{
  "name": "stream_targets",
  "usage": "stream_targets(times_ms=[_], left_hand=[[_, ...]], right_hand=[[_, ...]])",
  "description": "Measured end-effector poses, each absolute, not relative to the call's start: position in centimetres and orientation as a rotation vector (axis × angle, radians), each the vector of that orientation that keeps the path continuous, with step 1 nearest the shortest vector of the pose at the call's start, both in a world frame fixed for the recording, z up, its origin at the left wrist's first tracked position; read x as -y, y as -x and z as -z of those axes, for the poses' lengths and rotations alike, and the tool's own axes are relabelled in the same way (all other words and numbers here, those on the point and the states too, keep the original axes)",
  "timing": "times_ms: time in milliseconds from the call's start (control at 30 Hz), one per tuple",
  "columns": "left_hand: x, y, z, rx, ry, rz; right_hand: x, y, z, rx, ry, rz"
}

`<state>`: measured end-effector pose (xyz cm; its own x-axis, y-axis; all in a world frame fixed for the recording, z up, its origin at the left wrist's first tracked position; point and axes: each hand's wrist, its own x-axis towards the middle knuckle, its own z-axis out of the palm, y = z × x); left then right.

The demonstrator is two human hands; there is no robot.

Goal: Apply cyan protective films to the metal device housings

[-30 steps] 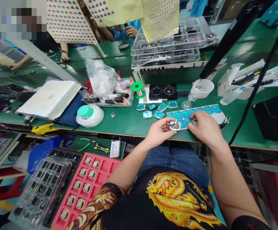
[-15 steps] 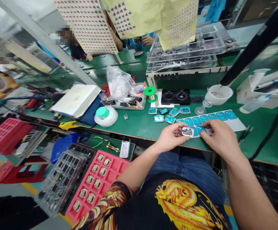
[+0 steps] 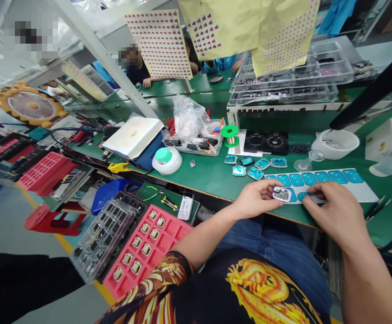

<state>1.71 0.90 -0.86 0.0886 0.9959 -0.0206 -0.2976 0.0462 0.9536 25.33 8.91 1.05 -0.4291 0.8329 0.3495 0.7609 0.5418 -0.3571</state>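
Observation:
My left hand [image 3: 258,198] holds a small white-rimmed device housing [image 3: 281,194] between thumb and fingers, its inner side with grey parts facing up. To its right, my right hand [image 3: 339,211] has thumb and forefinger closed at a blue sticker [image 3: 304,196] over the front row of the white sticker sheet [image 3: 368,193]. Whether that sticker is lifted off the sheet is unclear. Several blue stickers remain in the back row. Left of the sheet lie several small housings [image 3: 256,173] with blue faces.
Behind are a solder spool [image 3: 230,131], a white cup [image 3: 335,145] and a white bottle with a green cap [image 3: 167,160]. Tweezers [image 3: 376,208] lie at the right. A red tray [image 3: 162,247] with several small units stands lower left. A co-worker's hand [image 3: 147,82] shows across the bench.
The view has swung left, so the bench appears shifted to the right. My left hand still holds the housing. My right fingers stay at the blue sticker, with little other movement.

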Motion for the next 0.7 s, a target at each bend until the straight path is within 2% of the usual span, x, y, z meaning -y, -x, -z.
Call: stream_targets(times_ms=[233,433,700], left_hand=[[-0.9,-1.7,1.0,-0.945,-0.985,-1.249],[-0.9,-1.7,0.8,-0.938,-0.984,-1.258],[-1.0,-1.2,1.2,-0.881,-0.942,-1.246]], right_hand=[[-7.9,-25.7,-1.4,2.035,1.401,-0.507],[-7.6,-26.1,-0.7,1.784,1.381,-0.482],[-8.1,-25.9,0.0,1.588,1.350,-0.670]])
